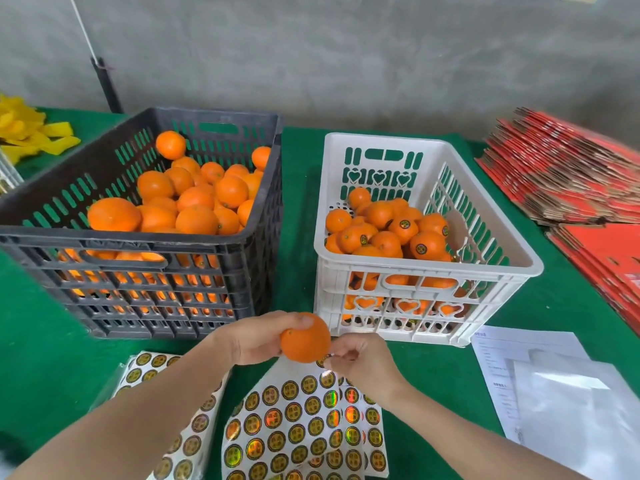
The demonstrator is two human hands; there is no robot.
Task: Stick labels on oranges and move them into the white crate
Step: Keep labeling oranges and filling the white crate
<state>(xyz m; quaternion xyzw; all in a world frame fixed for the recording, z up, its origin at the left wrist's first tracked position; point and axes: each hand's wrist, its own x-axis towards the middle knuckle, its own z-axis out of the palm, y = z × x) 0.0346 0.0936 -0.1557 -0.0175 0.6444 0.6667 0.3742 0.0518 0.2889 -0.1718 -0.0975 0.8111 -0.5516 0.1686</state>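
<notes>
Orange (304,341) lower centre: your left hand (259,337) gripped it, bare flank turned toward frame right for labelling. Your right hand (362,360) pinched what looked like label (327,358) against it. White crate (433,271) stood centre right.

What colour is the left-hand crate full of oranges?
A dark grey slatted plastic crate, clearest in the head view.
</notes>
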